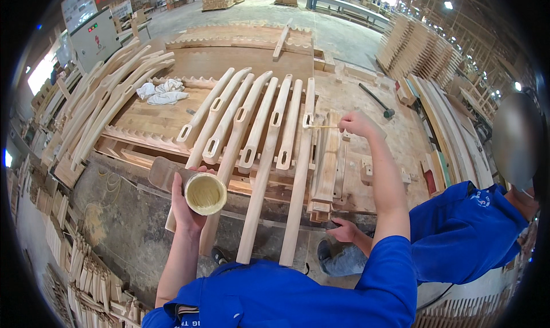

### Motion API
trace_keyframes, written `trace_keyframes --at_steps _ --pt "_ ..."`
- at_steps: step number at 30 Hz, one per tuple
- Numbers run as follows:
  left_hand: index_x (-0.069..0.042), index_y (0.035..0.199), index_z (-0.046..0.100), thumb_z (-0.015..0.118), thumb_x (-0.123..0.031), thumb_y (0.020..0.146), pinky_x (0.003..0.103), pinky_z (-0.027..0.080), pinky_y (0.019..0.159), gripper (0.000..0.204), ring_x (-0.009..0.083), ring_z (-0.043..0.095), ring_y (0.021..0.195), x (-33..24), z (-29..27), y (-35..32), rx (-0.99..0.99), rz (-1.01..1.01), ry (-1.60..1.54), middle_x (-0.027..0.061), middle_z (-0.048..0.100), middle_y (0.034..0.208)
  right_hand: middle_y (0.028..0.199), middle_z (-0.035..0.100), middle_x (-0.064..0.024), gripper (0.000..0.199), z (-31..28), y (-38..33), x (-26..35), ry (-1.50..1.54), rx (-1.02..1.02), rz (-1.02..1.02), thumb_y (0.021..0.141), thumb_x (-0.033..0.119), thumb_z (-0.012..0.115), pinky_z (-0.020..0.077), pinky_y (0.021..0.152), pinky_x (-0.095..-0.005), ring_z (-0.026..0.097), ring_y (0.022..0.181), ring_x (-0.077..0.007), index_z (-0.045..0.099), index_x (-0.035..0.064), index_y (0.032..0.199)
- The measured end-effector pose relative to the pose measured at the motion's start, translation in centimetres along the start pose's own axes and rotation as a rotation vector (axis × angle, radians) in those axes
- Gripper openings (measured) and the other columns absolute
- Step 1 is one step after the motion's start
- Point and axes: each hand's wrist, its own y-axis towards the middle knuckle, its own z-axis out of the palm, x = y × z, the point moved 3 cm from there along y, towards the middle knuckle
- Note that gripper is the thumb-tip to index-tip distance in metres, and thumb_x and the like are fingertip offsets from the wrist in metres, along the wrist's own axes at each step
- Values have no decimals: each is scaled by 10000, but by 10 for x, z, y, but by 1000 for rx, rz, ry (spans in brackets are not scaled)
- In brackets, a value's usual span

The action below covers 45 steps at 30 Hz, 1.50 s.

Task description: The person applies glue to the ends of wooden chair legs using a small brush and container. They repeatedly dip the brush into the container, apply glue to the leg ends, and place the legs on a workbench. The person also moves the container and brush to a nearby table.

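My left hand (184, 207) is wrapped round a round tub (205, 195) of pale yellow paste, its open top facing up. A flat brownish piece (166, 173) juts out beside that hand; I cannot tell what it is. Between the closed fingers of my right hand (356, 123) is a thin stick (325, 126), pointing left. Its tip meets the slotted part of a pale wooden rail (310, 99). Several more shaped wooden rails (266, 122) with oval slots lie side by side to the left, some reaching over the bench's near edge.
A co-worker in blue (464, 230) stands close on my right, a hand (344, 230) near the bench edge. A hammer (378, 101) lies on the workbench (361, 142). White cloth (163, 92) and stacked curved wooden parts (109, 99) are at the left.
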Motion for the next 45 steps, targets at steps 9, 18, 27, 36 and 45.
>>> trace_keyframes --at_steps 9,18,27,36,45 --pt "-64 1105 493 333 -394 989 405 491 905 384 263 544 1098 3 7 3 6 -22 27 104 582 1105 627 601 -59 270 1 2 -41 117 -200 -23 763 293 574 424 578 -315 543 595 -159 686 49 736" --pt "-46 1174 452 314 -400 992 419 465 948 421 272 532 1131 2 4 6 29 -18 21 118 572 1136 595 564 -67 287 13 -12 -32 191 -49 27 786 308 586 420 578 -297 538 586 -141 680 38 758" --pt "-57 1125 482 335 -396 991 404 491 913 392 265 543 1107 2 12 8 17 -19 27 105 583 1103 672 616 -100 296 3 4 -31 35 -232 3 772 320 555 457 636 -332 590 658 -201 692 58 801" --pt "-56 1126 483 339 -388 992 400 486 916 386 267 544 1106 2 9 10 -26 -13 26 110 589 1094 786 659 -126 311 7 13 -37 -7 -220 31 774 333 547 475 684 -362 631 766 -250 695 70 854" --pt "-38 1182 440 342 -407 986 420 446 968 430 278 522 1133 8 -1 18 20 -19 -6 127 554 1143 752 657 -149 330 -1 17 -24 -51 -223 6 783 343 528 479 671 -377 629 733 -277 701 68 843"
